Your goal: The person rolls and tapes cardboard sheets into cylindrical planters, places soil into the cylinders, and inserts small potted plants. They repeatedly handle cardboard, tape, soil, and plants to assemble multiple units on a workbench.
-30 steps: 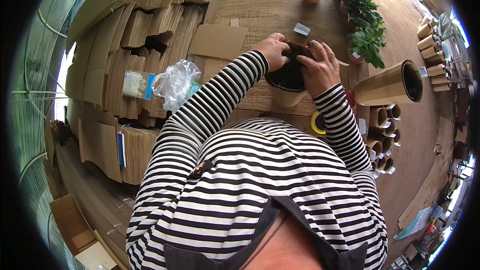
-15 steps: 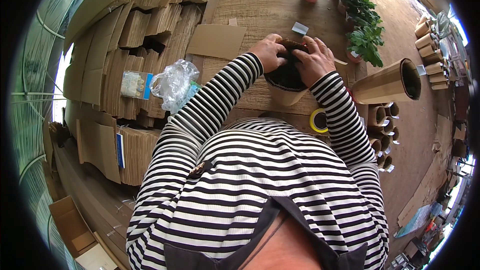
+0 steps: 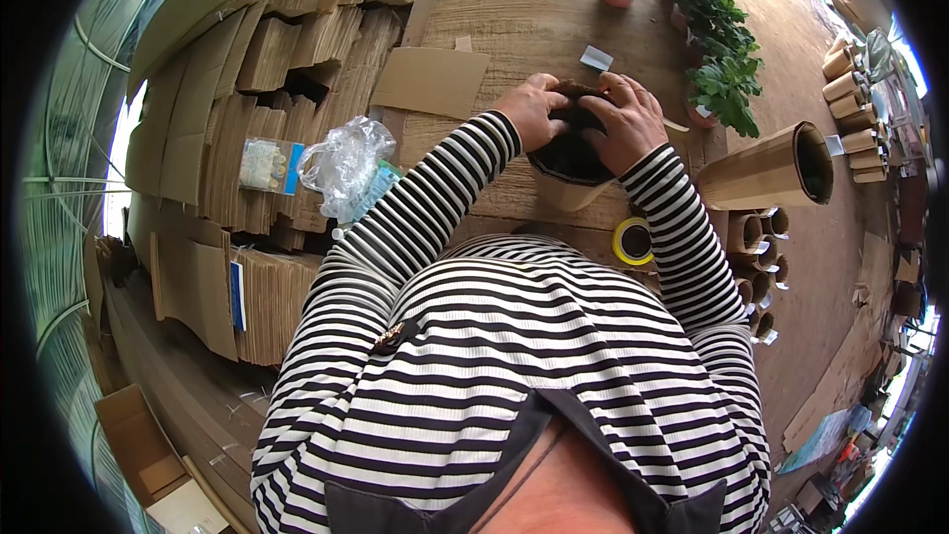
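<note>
A brown cardboard tube [image 3: 571, 197] stands on the wooden table in front of me, its open top toward me and its inside dark. My left hand [image 3: 532, 111] grips the left side of the rim, fingers curled over the far edge. From the right, my right hand [image 3: 633, 125] holds the rim, its thumb and fingers bent over the opening. What lies deep in the tube is too dark to make out. Close by the tube's right side lies a roll of yellow-edged tape [image 3: 633, 241]. A small white card [image 3: 595, 58] rests just beyond my hands.
Stacked flat cardboard [image 3: 213, 153] fills the left, with a clear plastic bag [image 3: 346, 163] on it. A loose cardboard sheet [image 3: 431, 82] lies on the table [image 3: 534, 15]. Leafy potted plants [image 3: 727, 89] line the right edge. Beyond stand a large cardboard tube [image 3: 761, 170] and several smaller ones [image 3: 756, 257].
Both hands keep hold of the tube's rim with only a slight shift of the fingers. The whole view has moved a little; nothing has been picked up or let go.
</note>
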Demonstrator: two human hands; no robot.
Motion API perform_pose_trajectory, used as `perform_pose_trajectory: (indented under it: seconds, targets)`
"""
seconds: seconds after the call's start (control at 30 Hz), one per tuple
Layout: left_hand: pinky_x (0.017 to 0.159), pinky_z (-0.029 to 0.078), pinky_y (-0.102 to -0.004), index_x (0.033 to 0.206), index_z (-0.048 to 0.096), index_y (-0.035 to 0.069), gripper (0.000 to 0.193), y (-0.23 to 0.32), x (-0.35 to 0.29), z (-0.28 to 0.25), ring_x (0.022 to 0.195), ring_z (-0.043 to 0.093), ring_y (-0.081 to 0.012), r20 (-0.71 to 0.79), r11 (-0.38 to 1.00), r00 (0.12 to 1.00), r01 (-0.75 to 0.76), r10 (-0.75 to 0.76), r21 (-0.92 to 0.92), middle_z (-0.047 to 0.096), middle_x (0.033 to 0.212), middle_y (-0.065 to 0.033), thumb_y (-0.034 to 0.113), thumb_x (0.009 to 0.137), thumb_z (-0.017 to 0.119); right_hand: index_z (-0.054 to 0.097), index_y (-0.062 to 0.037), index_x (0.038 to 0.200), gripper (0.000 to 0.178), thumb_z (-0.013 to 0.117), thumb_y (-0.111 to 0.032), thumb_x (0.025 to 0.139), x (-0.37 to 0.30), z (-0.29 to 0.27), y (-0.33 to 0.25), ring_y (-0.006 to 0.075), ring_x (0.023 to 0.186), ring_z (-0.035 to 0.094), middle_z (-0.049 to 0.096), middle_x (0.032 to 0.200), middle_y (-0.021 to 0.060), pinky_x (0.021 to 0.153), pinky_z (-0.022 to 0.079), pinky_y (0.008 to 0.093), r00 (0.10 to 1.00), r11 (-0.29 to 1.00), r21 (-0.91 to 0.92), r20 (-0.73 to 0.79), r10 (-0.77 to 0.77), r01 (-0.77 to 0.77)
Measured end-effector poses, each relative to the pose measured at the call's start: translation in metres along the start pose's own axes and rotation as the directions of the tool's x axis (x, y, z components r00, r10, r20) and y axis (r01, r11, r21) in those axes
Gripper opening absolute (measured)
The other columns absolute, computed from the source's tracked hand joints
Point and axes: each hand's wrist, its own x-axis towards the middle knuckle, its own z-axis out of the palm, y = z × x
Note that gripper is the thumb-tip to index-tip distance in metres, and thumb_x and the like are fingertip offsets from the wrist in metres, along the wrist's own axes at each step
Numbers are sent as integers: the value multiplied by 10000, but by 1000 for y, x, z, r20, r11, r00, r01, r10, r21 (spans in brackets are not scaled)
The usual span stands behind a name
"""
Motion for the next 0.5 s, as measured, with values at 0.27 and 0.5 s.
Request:
perform_pose_trajectory:
  seconds: [0.27,0.5]
  targets:
    - [1149,398,-388,1283,685,106,423,2,4,-6,1341,491,-333,118,999,993,18,-22,36,485,1450,-150,198,871,708,715,-175,1214,440,732,-232,778,-4,-4,2,329,1372,420,512,1424,114,1116,350,493,997,998,-35,-49,-51,50]
    - [1151,404,-382,1305,680,188,421,-12,12,0,1329,505,-331,154,997,988,-31,20,69,464,1467,-138,239,887,676,710,-191,1250,454,725,-260,802,-2,-7,1,324,1401,397,497,1463,128,1127,332,499,999,997,-73,28,-35,36]
